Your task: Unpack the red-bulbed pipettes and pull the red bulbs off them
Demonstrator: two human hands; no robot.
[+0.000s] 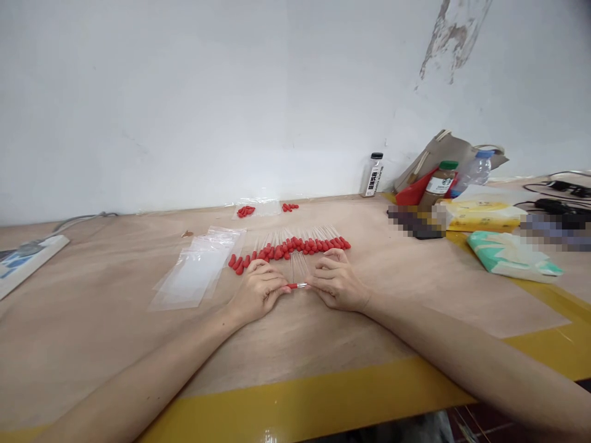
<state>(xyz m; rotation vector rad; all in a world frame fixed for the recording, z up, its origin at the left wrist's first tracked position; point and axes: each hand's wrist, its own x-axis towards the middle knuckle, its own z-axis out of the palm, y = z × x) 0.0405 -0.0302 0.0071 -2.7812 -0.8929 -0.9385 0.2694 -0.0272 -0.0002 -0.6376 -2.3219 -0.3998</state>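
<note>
Between my hands lies a glass dropper (298, 285), a clear tube with a red rubber bulb, held level just above the table or resting on it; I cannot tell which. My left hand (262, 289) pinches its red bulb end. Closed on the clear glass end is my right hand (339, 282), which hides part of the tube. Just beyond my hands, a long row of red-bulbed droppers (295, 246) stretches sideways, bulbs nearest me and thin tubes pointing away. Several bare glass tubes (300, 266) lie between my hands and that row.
Clear plastic bags (194, 271) lie left of the row. Loose red bulbs (246, 211) sit on another bag near the wall. At right are a dark-capped bottle (373, 175), a green-capped bottle (436, 187), tissue packs (514, 257) and cables. A power strip (37, 261) is at far left.
</note>
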